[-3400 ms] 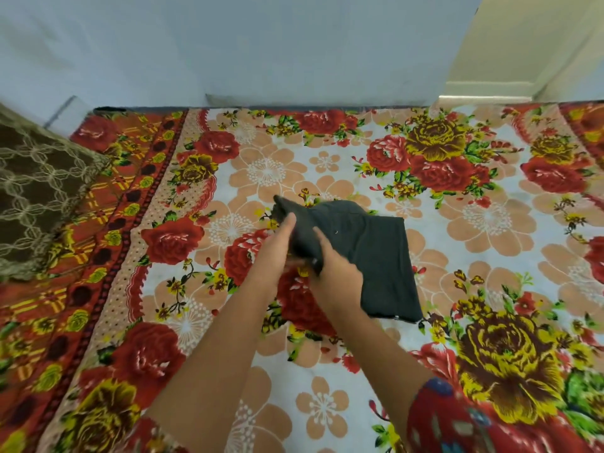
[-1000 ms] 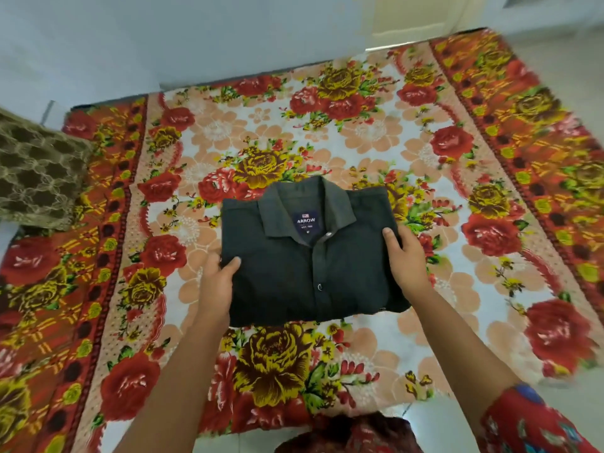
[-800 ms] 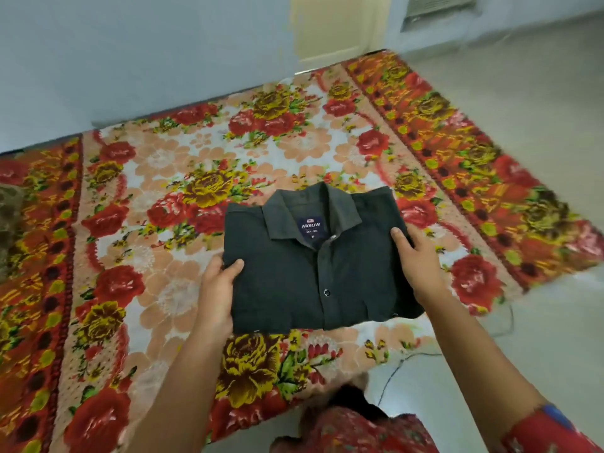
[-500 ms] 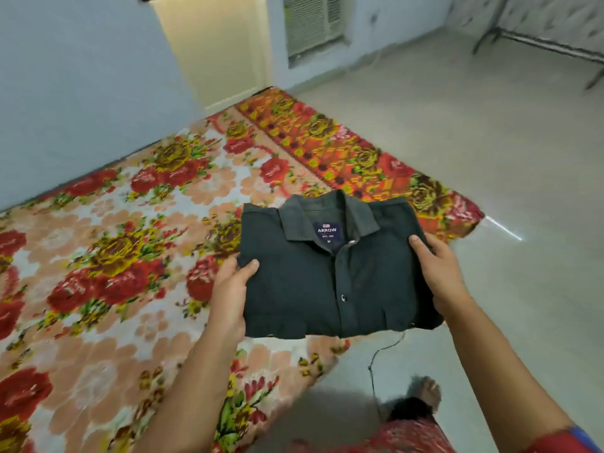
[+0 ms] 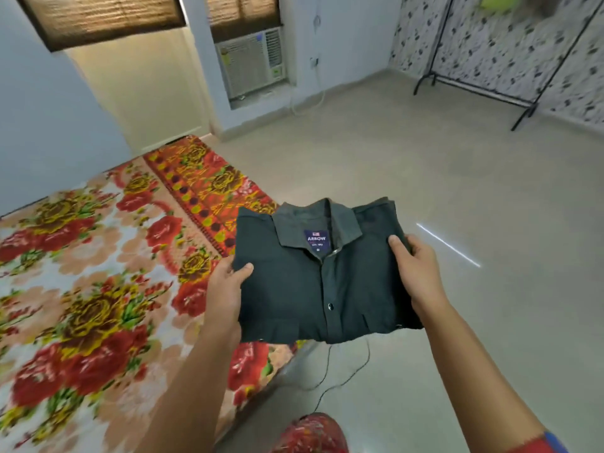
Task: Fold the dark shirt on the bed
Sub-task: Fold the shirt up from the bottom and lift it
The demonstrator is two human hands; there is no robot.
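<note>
Lifted off the bed (image 5: 98, 289) since earlier, folded dark shirt (image 5: 294, 289) now held in the air over floor (image 5: 457, 191); left hand (image 5: 225, 295) and right hand (image 5: 416, 273) grip its side edges, thumbs on top, fingers hidden beneath.

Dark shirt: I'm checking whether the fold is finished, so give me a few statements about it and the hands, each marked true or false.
1. The dark shirt is folded with its collar facing up. True.
2. It lies flat on the bed. False: both hands hold it up, partly over the floor.
3. The left hand grips its left edge, thumb on top. True.
4. The right hand hangs free. False: it grips the shirt's right edge.
</note>
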